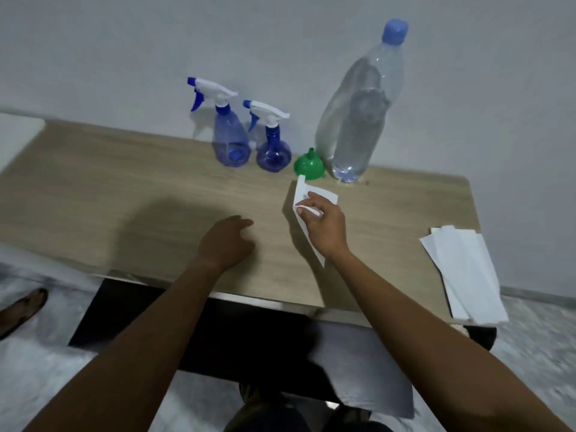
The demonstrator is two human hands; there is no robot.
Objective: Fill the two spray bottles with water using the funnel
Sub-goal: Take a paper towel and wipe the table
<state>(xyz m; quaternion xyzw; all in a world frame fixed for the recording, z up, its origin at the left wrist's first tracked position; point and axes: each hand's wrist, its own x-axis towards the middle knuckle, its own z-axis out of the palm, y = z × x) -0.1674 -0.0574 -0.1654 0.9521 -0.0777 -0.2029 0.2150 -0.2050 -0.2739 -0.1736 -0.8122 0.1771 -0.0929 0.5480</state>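
Blurred left hand (227,241) seems relaxed; right hand (324,224) half-hides its pinched paper (300,193).

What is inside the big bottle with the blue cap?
Clear water shows through the big bottle, whose blue cap is on. How high the water reaches cannot be told.

Two bare forearms reached forward side by side, one hand idle and the other pinching.

The left hand (227,241) was held palm down, fingers loosely curled and holding nothing, its forearm running in from the lower left. The right hand (324,226), further forward and to the right, was bent at the wrist. Its thumb and fingers curled to pinch a white sheet of paper (325,195), and its forearm ran in from the lower right.
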